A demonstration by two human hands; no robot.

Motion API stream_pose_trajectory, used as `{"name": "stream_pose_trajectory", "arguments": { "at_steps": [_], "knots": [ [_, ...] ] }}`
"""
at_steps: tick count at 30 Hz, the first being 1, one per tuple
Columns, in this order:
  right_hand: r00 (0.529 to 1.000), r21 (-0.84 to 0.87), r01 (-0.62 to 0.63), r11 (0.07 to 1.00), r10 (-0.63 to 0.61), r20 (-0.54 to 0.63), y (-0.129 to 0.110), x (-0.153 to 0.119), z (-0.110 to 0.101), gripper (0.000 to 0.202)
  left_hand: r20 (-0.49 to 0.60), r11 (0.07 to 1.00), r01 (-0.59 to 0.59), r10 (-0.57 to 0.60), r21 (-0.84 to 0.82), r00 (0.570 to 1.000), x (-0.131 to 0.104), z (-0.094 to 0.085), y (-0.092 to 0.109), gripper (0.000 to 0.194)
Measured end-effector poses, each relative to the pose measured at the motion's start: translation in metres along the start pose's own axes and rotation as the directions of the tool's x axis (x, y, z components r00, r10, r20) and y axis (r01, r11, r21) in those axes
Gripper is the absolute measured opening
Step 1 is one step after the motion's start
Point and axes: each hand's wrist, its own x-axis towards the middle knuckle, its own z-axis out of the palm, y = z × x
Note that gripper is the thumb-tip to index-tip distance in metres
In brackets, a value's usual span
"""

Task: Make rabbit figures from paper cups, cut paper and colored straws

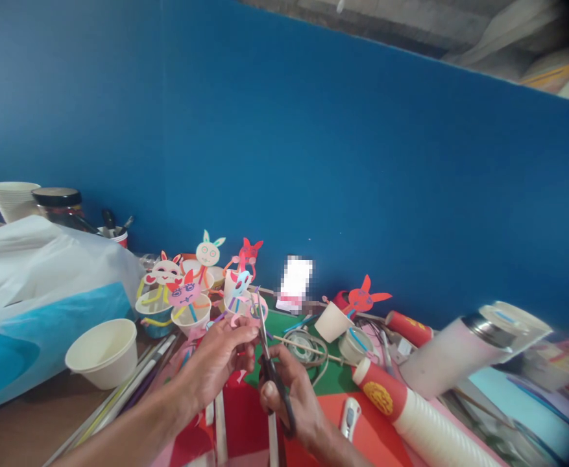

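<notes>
My right hand is closed around the black handles of a pair of scissors, whose blades point up and away from me. Beside the blades, my left hand is pinched shut; pink paper shows just above its fingertips, but I cannot make out what it grips. Beyond it, paper cups hold paper animal figures: a pink cat-like head, a pale rabbit head and a red head. To the right, another red paper head leans from a tilted cup.
Red paper and a white utility knife lie near my hands. A roll of tape sits on green paper. At right are stacked paper cups and a thermos. An empty bowl and a plastic bag stand left.
</notes>
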Motion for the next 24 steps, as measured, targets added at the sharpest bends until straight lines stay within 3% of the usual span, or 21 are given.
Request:
{"name": "stream_pose_trajectory", "arguments": {
  "at_steps": [24],
  "knots": [
    [0.998,0.043,-0.052,0.998,0.053,-0.014,0.009,0.001,-0.003,0.044,0.037,0.999,-0.023,0.022,0.028,0.999,0.002,-0.004,-0.002,0.005]
  ]
}}
